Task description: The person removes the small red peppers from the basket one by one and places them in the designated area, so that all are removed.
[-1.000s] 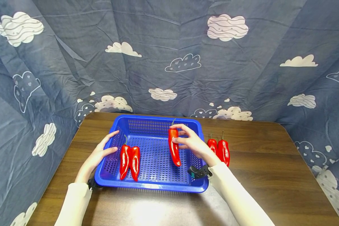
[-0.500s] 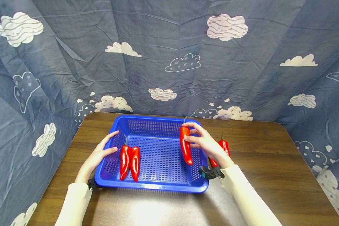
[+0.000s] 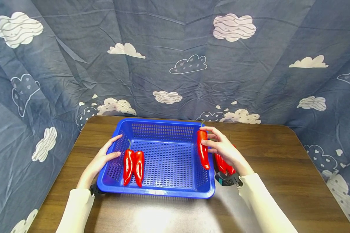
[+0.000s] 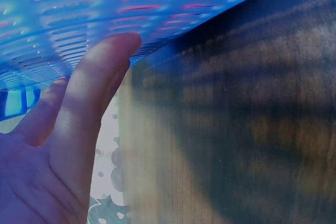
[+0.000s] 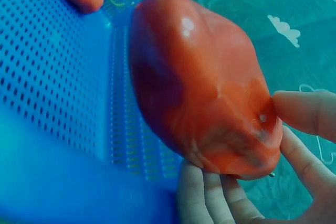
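Note:
Over the right end of the blue basket (image 3: 156, 194), my right hand (image 3: 218, 145) holds a long red pepper (image 3: 203, 150) by its upper part, stem up and tip down. The right wrist view shows the thumb and fingers on the held pepper's near end. Two more red peppers, a left one (image 3: 128, 166) and a right one (image 3: 139, 168), lie side by side inside the basket at its left. My left hand (image 3: 100, 161) rests at the basket's left rim with thumb and index finger extended. In the left wrist view, extended fingers touch its slotted wall (image 4: 58, 30).
Right of the basket, more red peppers (image 3: 220, 164) lie on the wooden table (image 3: 280, 168), partly hidden by my right hand and wrist strap. A dark curtain (image 3: 186, 87) with cloud prints hangs behind the table.
My right hand has carried the held pepper rightward, from above the inside of the basket to above its right wall. The left hand, the basket and the two peppers inside stay in place.

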A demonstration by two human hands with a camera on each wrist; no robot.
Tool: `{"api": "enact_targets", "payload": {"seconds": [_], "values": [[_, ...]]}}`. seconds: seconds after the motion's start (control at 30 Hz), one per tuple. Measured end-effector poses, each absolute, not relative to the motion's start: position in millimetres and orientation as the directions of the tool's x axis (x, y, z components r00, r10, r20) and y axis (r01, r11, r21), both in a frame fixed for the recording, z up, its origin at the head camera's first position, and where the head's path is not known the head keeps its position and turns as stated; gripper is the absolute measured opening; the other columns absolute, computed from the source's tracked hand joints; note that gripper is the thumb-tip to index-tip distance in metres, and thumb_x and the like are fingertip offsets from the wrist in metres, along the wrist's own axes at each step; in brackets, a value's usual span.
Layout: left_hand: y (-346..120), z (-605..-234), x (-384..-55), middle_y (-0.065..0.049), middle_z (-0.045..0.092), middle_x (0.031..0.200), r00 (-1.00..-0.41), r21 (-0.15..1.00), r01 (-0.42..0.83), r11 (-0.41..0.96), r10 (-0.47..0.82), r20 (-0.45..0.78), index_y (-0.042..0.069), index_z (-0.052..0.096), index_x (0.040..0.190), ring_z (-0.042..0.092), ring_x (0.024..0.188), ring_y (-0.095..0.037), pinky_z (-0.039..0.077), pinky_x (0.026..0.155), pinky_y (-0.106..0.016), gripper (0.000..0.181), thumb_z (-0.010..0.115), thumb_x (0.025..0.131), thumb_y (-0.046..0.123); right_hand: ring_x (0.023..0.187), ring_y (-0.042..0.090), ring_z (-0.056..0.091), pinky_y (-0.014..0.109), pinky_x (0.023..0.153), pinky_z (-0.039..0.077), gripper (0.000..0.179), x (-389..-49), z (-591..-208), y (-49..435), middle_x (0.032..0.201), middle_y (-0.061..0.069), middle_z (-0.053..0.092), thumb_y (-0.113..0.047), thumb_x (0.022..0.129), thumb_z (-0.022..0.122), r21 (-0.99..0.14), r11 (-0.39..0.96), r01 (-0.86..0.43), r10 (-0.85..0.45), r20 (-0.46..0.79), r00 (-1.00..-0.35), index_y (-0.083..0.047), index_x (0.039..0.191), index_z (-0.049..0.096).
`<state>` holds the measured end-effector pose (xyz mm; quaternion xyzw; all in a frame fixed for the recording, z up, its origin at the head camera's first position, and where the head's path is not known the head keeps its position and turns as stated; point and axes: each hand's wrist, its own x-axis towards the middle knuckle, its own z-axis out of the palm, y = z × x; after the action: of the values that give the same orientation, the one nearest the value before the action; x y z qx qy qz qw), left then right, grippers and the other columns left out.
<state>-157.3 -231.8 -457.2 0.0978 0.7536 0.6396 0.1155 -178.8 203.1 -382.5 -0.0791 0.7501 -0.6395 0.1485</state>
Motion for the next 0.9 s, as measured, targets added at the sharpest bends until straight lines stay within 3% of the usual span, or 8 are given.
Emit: {"api": "enact_targets", "payload": {"seconds": [0.37, 0.57, 0.83, 0.9], "values": [[-232, -457, -157, -0.022, 0.024, 0.151, -0.951, 0.99, -0.016, 0.139, 0.305, -0.059, 0.015, 0.024, 0.152, 0.035, 0.127, -0.042, 0.046, 0.088, -0.031, 0.064, 0.052, 0.095, 0.008, 0.094, 0.022, 0.058, 0.036, 0.077, 0.053, 0.048, -174, -386, 230, 0.117, 0.023, 0.044, -0.007, 0.093, 0.056, -0.978, 0.191, 0.084, -0.268, -0.135, -0.954, -0.006, 0.139, 0.039], [-232, -457, -159, -0.02, 0.023, 0.152, -0.953, 0.985, 0.012, 0.172, 0.3, -0.04, 0.014, 0.025, 0.151, 0.034, 0.13, -0.041, 0.042, 0.09, -0.024, 0.062, 0.051, 0.095, 0.007, 0.095, 0.022, 0.056, 0.035, 0.078, 0.052, 0.049, -170, -386, 244, 0.119, 0.024, 0.042, -0.01, 0.094, 0.055, -0.974, 0.205, 0.1, -0.237, -0.148, -0.96, -0.006, 0.14, 0.037], [-232, -458, -158, -0.021, 0.024, 0.152, -0.955, 0.984, 0.011, 0.179, 0.295, -0.043, 0.013, 0.025, 0.151, 0.034, 0.129, -0.042, 0.042, 0.089, -0.023, 0.062, 0.051, 0.095, 0.006, 0.091, 0.016, 0.06, 0.034, 0.075, 0.053, 0.035, -167, -393, 262, 0.115, 0.019, 0.044, -0.009, 0.095, 0.055, -0.987, 0.134, 0.092, -0.232, -0.122, -0.965, -0.032, 0.121, 0.053], [-232, -457, -158, -0.021, 0.024, 0.152, -0.954, 0.984, 0.006, 0.175, 0.296, -0.047, 0.013, 0.025, 0.151, 0.034, 0.13, -0.042, 0.043, 0.089, -0.024, 0.062, 0.05, 0.095, 0.005, 0.09, 0.016, 0.06, 0.033, 0.074, 0.053, 0.035, -166, -395, 266, 0.113, 0.018, 0.046, -0.009, 0.095, 0.055, -0.987, 0.129, 0.091, -0.228, -0.119, -0.966, -0.032, 0.121, 0.053]]}}
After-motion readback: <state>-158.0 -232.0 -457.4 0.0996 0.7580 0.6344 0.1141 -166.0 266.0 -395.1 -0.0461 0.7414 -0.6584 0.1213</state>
